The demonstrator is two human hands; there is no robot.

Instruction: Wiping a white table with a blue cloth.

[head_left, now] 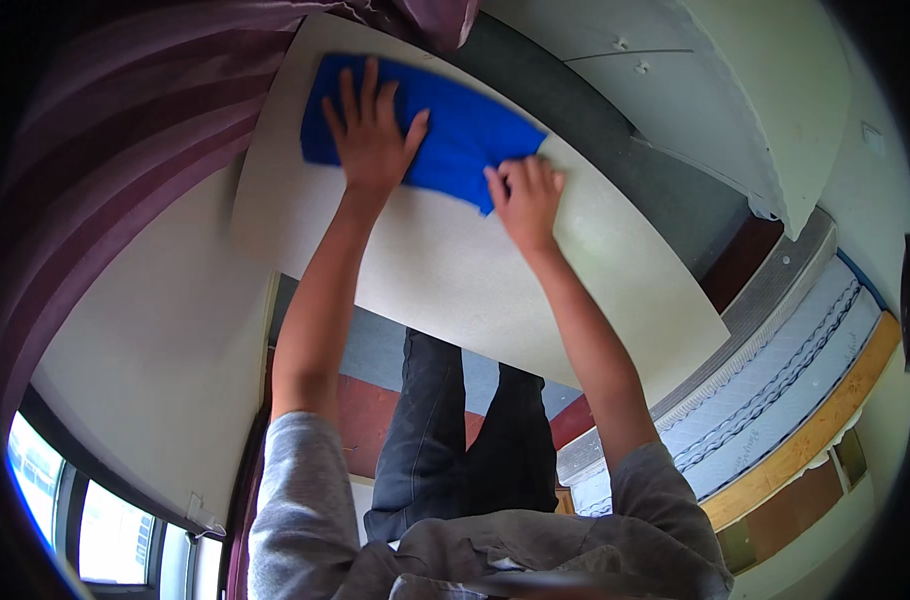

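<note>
A piece of blue cloth, seemingly folded, lies flat at the far left part of a pale tabletop. My left hand rests palm down on the cloth's left half, fingers spread. At the cloth's right end, my right hand has its fingers curled on the edge, and small creases run from there into the fabric. One corner of the cloth sticks out just left of my right thumb. What lies under the right fingers is hidden.
Purple curtains hang against the table's left end. To the right stands a mattress on a wooden bed frame. A white panel is beyond the far edge. A window is at lower left.
</note>
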